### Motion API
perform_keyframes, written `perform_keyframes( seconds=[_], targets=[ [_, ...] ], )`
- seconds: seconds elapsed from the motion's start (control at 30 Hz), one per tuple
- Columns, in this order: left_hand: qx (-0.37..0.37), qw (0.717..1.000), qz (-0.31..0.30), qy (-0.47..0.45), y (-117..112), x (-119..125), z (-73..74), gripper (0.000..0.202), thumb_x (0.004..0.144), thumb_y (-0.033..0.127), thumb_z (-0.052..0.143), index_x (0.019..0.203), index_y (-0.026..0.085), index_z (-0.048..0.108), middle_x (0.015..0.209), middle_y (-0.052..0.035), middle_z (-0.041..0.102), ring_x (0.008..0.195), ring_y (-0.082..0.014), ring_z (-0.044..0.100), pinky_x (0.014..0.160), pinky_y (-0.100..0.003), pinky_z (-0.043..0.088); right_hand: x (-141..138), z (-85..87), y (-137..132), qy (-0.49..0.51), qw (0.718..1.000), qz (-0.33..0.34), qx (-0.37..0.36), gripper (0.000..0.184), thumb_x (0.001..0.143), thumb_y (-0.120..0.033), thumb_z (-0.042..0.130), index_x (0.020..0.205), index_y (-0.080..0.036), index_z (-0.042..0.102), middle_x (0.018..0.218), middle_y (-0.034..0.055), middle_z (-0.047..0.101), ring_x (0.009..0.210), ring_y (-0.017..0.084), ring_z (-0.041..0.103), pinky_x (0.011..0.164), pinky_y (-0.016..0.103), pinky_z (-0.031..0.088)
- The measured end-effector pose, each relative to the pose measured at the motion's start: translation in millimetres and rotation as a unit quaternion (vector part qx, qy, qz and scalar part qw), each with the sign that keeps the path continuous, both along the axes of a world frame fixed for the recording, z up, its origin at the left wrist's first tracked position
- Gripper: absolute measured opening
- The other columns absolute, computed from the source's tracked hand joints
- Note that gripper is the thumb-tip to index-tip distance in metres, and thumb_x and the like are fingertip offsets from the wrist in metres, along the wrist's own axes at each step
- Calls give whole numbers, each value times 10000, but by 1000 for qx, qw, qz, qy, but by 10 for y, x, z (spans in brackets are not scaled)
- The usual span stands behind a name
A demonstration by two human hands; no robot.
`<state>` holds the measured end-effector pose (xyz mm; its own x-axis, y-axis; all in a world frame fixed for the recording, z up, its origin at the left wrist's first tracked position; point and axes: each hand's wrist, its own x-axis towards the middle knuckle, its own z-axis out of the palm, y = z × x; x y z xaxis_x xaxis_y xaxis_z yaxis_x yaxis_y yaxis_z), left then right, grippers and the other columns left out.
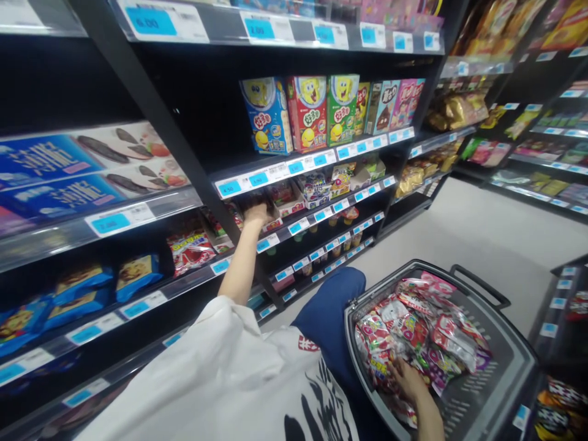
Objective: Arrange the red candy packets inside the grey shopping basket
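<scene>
Grey basket [508, 343] at four o'clock holds packets [413, 327], likely light, slippery, best pinched by an edge; right hand [408, 380] touches them, left hand [257, 213] reaches into a shelf [322, 215] toward nine; cannot tell whether either grip pinches.

- One left hand [257, 214], one right hand [408, 378]
- One shopping basket [496, 386]
- Three large SpongeBob snack boxes [307, 114]
- Two long blue-and-white boxes [50, 160]
- Candy packets [454, 337], overlapping, too jumbled to count

dk shelves [55, 239] w/ snack bxs [308, 115], pkts [190, 248] & open trays [294, 207].
</scene>
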<state>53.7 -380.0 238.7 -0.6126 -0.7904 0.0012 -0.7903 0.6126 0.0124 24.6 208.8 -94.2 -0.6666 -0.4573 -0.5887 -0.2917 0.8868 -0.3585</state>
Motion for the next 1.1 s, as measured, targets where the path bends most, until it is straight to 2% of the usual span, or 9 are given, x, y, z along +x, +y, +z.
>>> perform_keyframes(
  seconds=[0.23,0.4,0.53,0.63,0.7,0.8,0.87,0.97,1.1],
  targets=[
    [28,999,3,-19,-17,-48,-12,490,862,357,665,1319,189,613,1293,-183,652,1200,-319,632,955,-359,537,26,182,-54,19,1000,-5,16,265,1010,-259,409,1107,-160,635,1141,157,718,1095,258,683,854,292,472],
    [2,1000,10,-26,126,8,103,459,885,397,634,1291,181,628,1289,-194,645,1204,-339,620,957,-395,533,30,339,-95,40,996,30,69,269,1013,-231,407,1096,-162,653,1062,149,735,1027,254,705,790,286,472],
    [-108,993,14,42,491,71,246,431,1019,373,342,1262,150,620,1185,-210,666,1102,-346,655,913,-439,537,55,397,-98,35,997,7,75,286,1029,-244,415,1149,-107,637,1103,190,713,1091,291,675,836,317,461],
    [-201,966,-52,153,907,27,290,481,1046,374,217,1271,172,591,1185,-174,656,1081,-326,647,931,-430,515,84,388,-84,31,997,-26,69,305,1039,-254,419,1197,-83,614,1174,207,685,1146,300,642,885,327,446],
    [-198,956,-120,182,1220,-88,235,470,1051,394,216,1256,181,582,1151,-143,663,1069,-307,643,937,-400,499,86,357,-63,29,996,-47,68,302,1035,-247,432,1227,-88,603,1196,208,676,1157,291,636,907,323,436],
    [-128,943,-271,143,1725,-362,-40,396,1045,386,276,1167,200,604,1058,-98,677,1020,-266,646,901,-338,485,78,308,-19,28,995,-73,67,312,1033,-245,446,1267,-98,591,1213,204,669,1159,276,635,927,318,429],
    [-62,906,-411,82,2069,-566,-342,334,1033,360,327,1123,217,614,1072,-80,671,1023,-238,636,878,-306,478,76,295,8,32,993,-89,64,326,1031,-250,461,1291,-97,582,1229,211,660,1164,278,630,939,323,427],
    [8,800,-601,-2,2549,-837,-880,279,1009,286,379,1138,212,615,1135,-91,641,1093,-220,593,903,-293,467,79,304,42,41,992,-108,54,337,1037,-258,453,1303,-94,580,1213,217,663,1155,283,631,939,326,428],
    [36,658,-751,-31,3077,-1098,-1548,275,973,214,433,1164,165,624,1126,-117,622,1090,-232,562,938,-321,466,77,316,91,52,989,-133,48,337,1041,-264,439,1275,-77,593,1188,221,670,1129,279,641,894,302,434]
  ],
)
